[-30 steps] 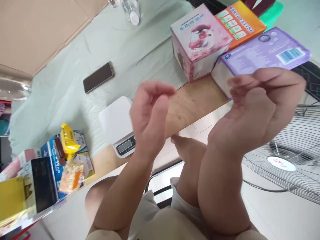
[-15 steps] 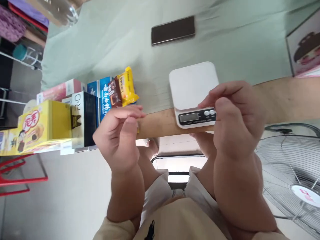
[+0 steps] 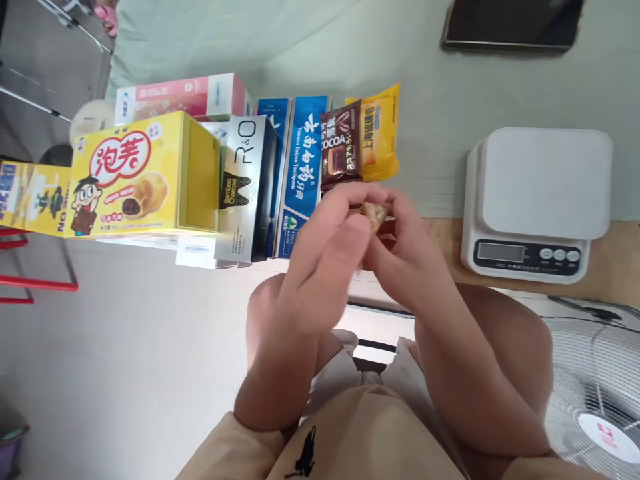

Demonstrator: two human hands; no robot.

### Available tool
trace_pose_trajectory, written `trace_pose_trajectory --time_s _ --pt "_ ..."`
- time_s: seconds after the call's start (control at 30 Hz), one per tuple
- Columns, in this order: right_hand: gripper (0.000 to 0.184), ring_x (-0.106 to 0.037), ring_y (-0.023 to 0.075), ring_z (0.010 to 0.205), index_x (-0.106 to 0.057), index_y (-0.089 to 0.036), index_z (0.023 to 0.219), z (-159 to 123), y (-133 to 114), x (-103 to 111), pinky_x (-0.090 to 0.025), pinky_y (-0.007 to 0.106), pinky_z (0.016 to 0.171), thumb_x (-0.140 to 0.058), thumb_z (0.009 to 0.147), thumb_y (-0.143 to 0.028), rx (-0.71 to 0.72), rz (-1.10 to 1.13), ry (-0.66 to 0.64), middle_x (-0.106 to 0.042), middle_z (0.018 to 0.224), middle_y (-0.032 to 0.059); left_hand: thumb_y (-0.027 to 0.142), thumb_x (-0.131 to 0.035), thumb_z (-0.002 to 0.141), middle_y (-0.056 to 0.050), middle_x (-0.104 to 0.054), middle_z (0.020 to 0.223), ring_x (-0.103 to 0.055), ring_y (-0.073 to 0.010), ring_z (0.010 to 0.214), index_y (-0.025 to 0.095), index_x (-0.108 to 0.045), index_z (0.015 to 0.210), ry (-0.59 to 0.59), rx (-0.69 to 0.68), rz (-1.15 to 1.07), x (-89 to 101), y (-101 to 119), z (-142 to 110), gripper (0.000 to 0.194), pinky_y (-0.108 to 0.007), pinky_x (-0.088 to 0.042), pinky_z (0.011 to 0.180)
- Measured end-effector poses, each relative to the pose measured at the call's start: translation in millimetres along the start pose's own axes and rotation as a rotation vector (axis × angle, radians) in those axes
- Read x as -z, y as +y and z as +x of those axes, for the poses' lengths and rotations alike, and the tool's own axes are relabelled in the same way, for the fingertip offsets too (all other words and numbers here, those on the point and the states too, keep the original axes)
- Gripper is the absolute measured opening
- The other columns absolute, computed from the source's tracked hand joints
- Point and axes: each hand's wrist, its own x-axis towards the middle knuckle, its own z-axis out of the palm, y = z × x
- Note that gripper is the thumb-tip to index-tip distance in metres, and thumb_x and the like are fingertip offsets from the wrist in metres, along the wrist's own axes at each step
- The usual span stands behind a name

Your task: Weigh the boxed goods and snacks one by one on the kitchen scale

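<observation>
At the table's front edge my two hands meet around a small tan packet point(image 3: 374, 215), mostly hidden by the fingers. My left hand point(image 3: 325, 260) is closed on it, the thumb lying across the front. From the other side my right hand point(image 3: 407, 243) curls its fingers against it. Just beyond the hands lie a brown cocoa snack packet point(image 3: 341, 152) and a yellow snack packet point(image 3: 381, 137). A blue toothpaste box point(image 3: 304, 150) stands left of them. To the right sits a white kitchen scale point(image 3: 547, 183), its display blank.
Further left are a silver and black Bamboo Charcoal box point(image 3: 240, 200), a yellow puff snack box point(image 3: 130, 177) and a pink box point(image 3: 180, 99). A dark phone point(image 3: 513, 23) lies at the back right. Below the table edge are a fan point(image 3: 595, 400) and a red frame point(image 3: 43, 281).
My hands, apart before with the right over the scale, have come together by the snack packets around the small tan packet. The view has shifted left.
</observation>
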Motion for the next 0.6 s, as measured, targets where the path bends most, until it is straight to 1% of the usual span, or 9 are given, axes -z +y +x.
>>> trace_pose_trajectory --time_s 0.1,0.17,0.23,0.3,0.33,0.4,0.47,0.53,0.6 --pt "0.032 -0.071 0.0231 0.099 -0.063 -0.032 0.115 3.7 -4.5 -7.0 -0.065 0.040 0.076 -0.073 0.085 -0.028 0.003 0.029 0.035 -0.073 0.116 0.0036 0.056 -0.058 0.102 -0.003 -0.073 0.132 -0.068 -0.0296 0.129 0.034 -0.076 0.112 -0.041 -0.004 0.012 0.8 -0.2 1.3 0.031 -0.047 -0.060 0.113" --pt "0.038 -0.072 0.0206 0.095 -0.061 -0.033 0.119 3.4 -10.4 -6.1 -0.066 0.038 0.077 -0.074 0.084 -0.028 0.019 0.103 0.056 -0.072 0.118 0.0021 0.059 -0.059 0.100 -0.002 -0.072 0.135 -0.064 -0.0308 0.138 0.035 -0.076 0.110 -0.016 -0.051 0.021 1.3 0.5 2.2 0.031 -0.048 -0.057 0.119" --pt "0.045 -0.073 0.0172 0.090 -0.056 -0.036 0.125 0.5 -15.9 -0.6 -0.066 0.035 0.078 -0.075 0.085 -0.029 0.022 0.189 0.073 -0.070 0.114 0.0001 0.061 -0.063 0.098 -0.001 -0.069 0.140 -0.057 -0.0309 0.150 0.037 -0.077 0.111 0.027 -0.109 0.029 0.7 0.9 2.8 0.031 -0.046 -0.052 0.126" --pt "0.051 -0.074 0.0162 0.091 -0.051 -0.037 0.128 -4.3 -19.4 9.7 -0.066 0.034 0.080 -0.077 0.085 -0.028 0.042 0.282 0.117 -0.069 0.110 -0.0022 0.062 -0.066 0.096 -0.001 -0.065 0.147 -0.053 -0.0317 0.154 0.039 -0.078 0.116 0.017 -0.109 0.012 -2.8 -0.2 3.8 0.033 -0.045 -0.053 0.124" --pt "0.053 -0.074 0.0162 0.092 -0.050 -0.038 0.128 -7.0 -20.4 16.7 -0.067 0.034 0.081 -0.078 0.085 -0.028 0.061 0.327 0.152 -0.069 0.109 -0.0030 0.061 -0.067 0.096 -0.001 -0.063 0.150 -0.054 -0.0322 0.154 0.039 -0.077 0.119 -0.019 -0.091 0.000 -6.3 -1.4 4.7 0.034 -0.045 -0.057 0.121" --pt "0.051 -0.075 0.0158 0.091 -0.049 -0.038 0.127 -11.2 -21.4 34.2 -0.067 0.035 0.080 -0.079 0.086 -0.028 0.097 0.392 0.230 -0.070 0.108 -0.0042 0.057 -0.066 0.097 0.000 -0.059 0.157 -0.057 -0.0330 0.151 0.042 -0.075 0.126 -0.138 -0.071 0.007 -17.5 -4.5 7.9 0.034 -0.045 -0.063 0.114" --pt "0.043 -0.074 0.0145 0.085 -0.050 -0.038 0.121 -11.5 -22.2 56.0 -0.066 0.033 0.074 -0.077 0.089 -0.029 0.137 0.390 0.284 -0.072 0.105 -0.0048 0.052 -0.063 0.099 0.004 -0.056 0.161 -0.056 -0.0324 0.153 0.045 -0.071 0.132 -0.246 -0.115 0.045 -34.0 -7.9 13.1 0.035 -0.046 -0.062 0.115" --pt "0.036 -0.073 0.0136 0.079 -0.052 -0.035 0.113 -6.1 -22.4 80.9 -0.064 0.030 0.068 -0.078 0.089 -0.029 0.186 0.294 0.321 -0.073 0.101 -0.0050 0.050 -0.061 0.100 0.005 -0.052 0.164 -0.051 -0.0307 0.157 0.046 -0.067 0.137 -0.300 -0.175 0.049 -53.4 -11.7 20.3 0.038 -0.046 -0.059 0.119" --pt "0.034 -0.073 0.0132 0.080 -0.056 -0.032 0.108 3.8 -20.3 106.7 -0.062 0.028 0.065 -0.081 0.085 -0.028 0.229 0.136 0.352 -0.074 0.102 -0.0041 0.051 -0.061 0.100 0.002 -0.050 0.167 -0.047 -0.0296 0.160 0.042 -0.067 0.138 -0.293 -0.197 0.043 -71.8 -16.6 29.4 0.039 -0.046 -0.056 0.122"
